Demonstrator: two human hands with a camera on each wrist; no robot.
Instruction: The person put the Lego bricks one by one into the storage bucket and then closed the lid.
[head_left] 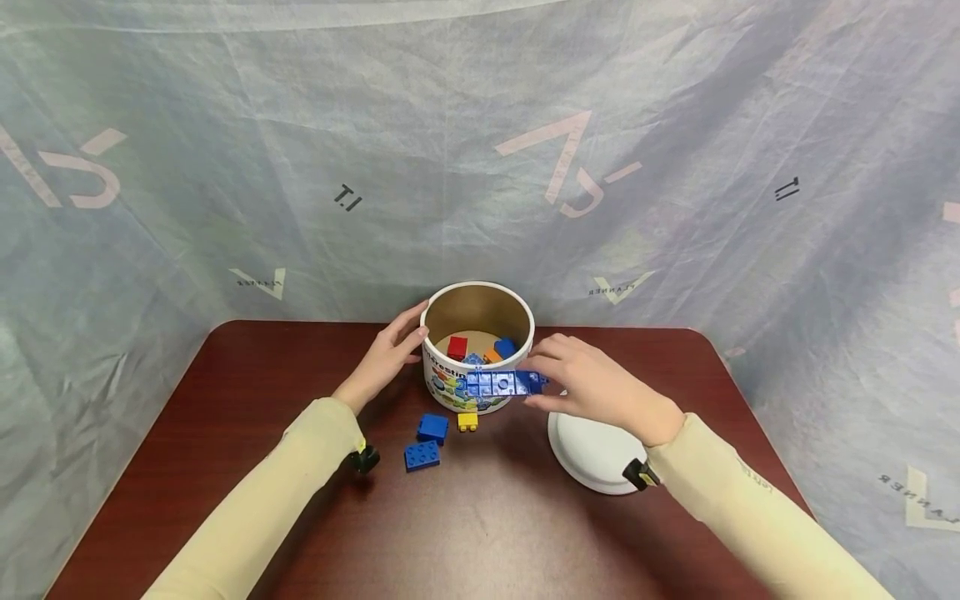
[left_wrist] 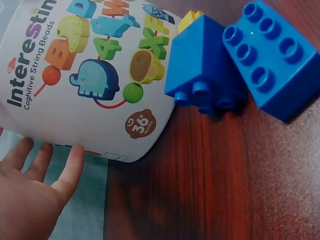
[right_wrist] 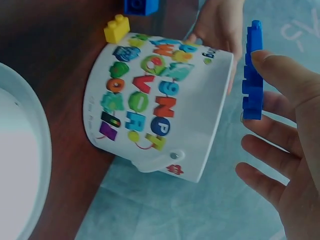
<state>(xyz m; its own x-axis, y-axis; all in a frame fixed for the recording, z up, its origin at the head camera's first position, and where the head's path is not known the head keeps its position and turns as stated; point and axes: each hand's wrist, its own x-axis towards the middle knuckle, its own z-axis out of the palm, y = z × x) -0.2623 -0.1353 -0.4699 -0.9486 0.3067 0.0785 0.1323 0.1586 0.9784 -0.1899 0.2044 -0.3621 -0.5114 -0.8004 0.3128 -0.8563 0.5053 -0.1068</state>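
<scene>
My left hand [head_left: 384, 361] lies against the left side of a round white bucket [head_left: 442, 379], its fingers fairly straight along the wall. The right hand [head_left: 592, 382] pinches a long, flat blue building-block plate [head_left: 501, 383] between thumb and fingers, above the bucket's front right rim. In the right wrist view the plate [right_wrist: 253, 75] appears edge-on, apart from the rim. Inside the bucket are a red block [head_left: 457, 347], a blue block [head_left: 505, 347] and an orange piece [head_left: 492, 357]. Two blue blocks [head_left: 422, 456] and a small yellow block [head_left: 468, 422] lie on the table before it.
A round white lid [head_left: 592, 454] lies on the dark red-brown table [head_left: 480, 533], right of the bucket and below the right forearm. A grey printed cloth [head_left: 450, 167] hangs right behind the table's far edge.
</scene>
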